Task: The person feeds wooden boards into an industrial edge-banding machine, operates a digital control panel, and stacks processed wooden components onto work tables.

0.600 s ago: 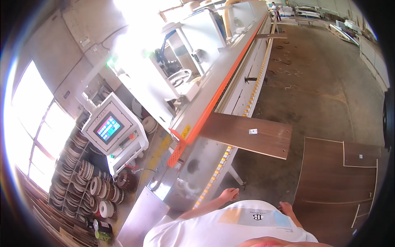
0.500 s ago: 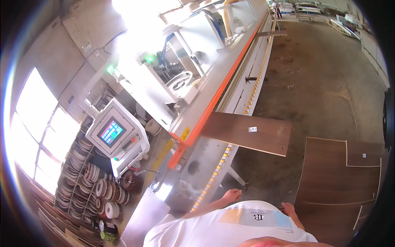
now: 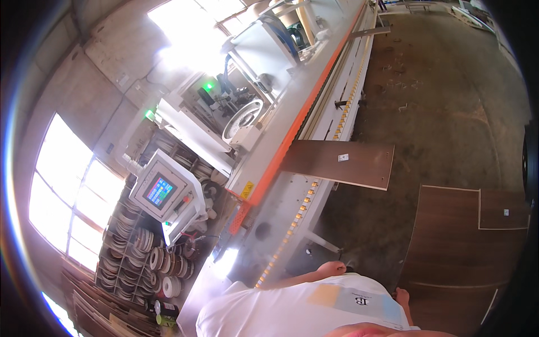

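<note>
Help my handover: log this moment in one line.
left hand: nothing visibly held; right hand: nothing visibly held; brown panel: on machine, untouched

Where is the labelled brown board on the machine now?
In the head view, the labelled brown board is just right of centre, reaching from the orange edge past the row of yellow pieces, higher in the picture than the left hand.

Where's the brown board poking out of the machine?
Look for the long machine with an orange edge. Toward its near end, the board juts right over the floor. It looks much bigger than the other jutting board farther along.
</note>
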A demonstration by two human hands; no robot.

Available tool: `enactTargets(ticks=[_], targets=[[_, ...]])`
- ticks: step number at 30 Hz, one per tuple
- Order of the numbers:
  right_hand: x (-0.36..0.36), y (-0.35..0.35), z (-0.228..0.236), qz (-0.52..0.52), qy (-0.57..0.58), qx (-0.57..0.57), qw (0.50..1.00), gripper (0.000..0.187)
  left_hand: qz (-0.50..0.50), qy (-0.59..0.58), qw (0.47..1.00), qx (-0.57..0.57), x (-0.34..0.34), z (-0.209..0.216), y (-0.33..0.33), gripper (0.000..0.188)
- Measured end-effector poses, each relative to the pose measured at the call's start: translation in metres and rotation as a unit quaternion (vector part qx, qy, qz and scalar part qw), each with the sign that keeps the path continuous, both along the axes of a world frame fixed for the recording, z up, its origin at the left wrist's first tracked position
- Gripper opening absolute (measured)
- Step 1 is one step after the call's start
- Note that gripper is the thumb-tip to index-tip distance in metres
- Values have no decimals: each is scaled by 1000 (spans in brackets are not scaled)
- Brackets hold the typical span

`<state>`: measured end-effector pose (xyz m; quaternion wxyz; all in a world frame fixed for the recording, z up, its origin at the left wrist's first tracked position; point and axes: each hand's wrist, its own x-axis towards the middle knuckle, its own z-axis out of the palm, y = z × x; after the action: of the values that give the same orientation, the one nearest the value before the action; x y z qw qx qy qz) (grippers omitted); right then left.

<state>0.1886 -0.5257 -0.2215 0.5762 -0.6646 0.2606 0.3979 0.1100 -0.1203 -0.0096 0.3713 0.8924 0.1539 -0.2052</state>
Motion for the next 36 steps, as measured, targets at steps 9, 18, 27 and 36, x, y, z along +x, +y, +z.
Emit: enactTargets(ticks=[9, 18, 27, 36], targets=[[-43, -59, -53, -37, -41, 28, 998, 34, -42, 73, 996, -24, 117, -20, -6, 31], [83, -39, -3, -87, 78, 8, 993, 43, -201, 33, 979, 8, 268, -81, -24, 32], [234, -55, 22, -194, 49, 66, 978, 56, -246, 143, 958, 28, 348, -81, -8, 40], [632, 110, 586, 137, -744, 440, 484, 95, -255, 155, 951, 84, 378, -69, 27, 39]])
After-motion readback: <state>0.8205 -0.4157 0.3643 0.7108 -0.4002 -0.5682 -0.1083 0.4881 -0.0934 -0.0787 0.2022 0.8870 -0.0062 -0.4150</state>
